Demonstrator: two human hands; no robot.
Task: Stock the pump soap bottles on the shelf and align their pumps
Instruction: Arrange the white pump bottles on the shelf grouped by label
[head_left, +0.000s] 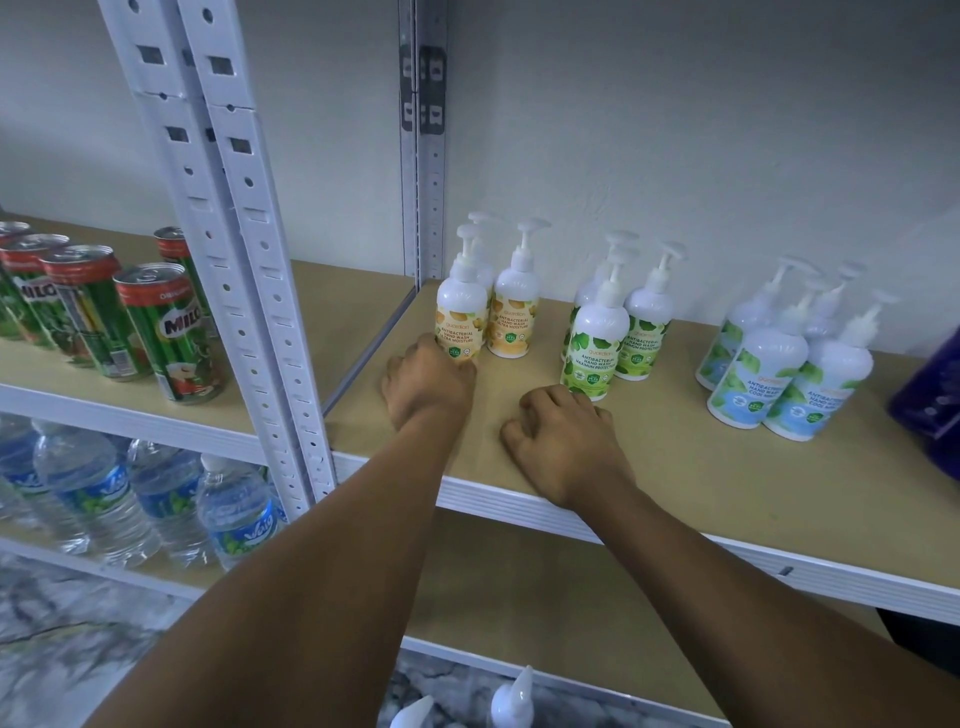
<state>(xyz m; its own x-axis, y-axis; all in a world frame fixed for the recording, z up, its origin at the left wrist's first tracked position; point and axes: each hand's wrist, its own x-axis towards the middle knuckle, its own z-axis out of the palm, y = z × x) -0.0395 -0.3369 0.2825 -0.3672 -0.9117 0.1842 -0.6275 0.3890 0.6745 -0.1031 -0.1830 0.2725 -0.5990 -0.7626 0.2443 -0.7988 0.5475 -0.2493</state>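
White pump soap bottles stand in three clusters on the tan shelf board (691, 467). The yellow-label cluster is at the back left. My left hand (428, 387) curls round the base of its front yellow-label bottle (461, 312), with a second yellow-label bottle (515, 317) just right of it. The green-label cluster stands in the middle. My right hand (563, 441) rests on the board with fingers loosely curled, fingertips at the foot of the front green-label bottle (597, 338). Several blue-label bottles (756, 374) stand further right. The pump heads point in mixed directions.
A dark purple container (930, 395) is at the right edge. White slotted uprights (249, 260) divide this bay from the left one, which holds Milo cans (174, 332) above water bottles (104, 493). Two white pump tops (511, 701) show at the bottom.
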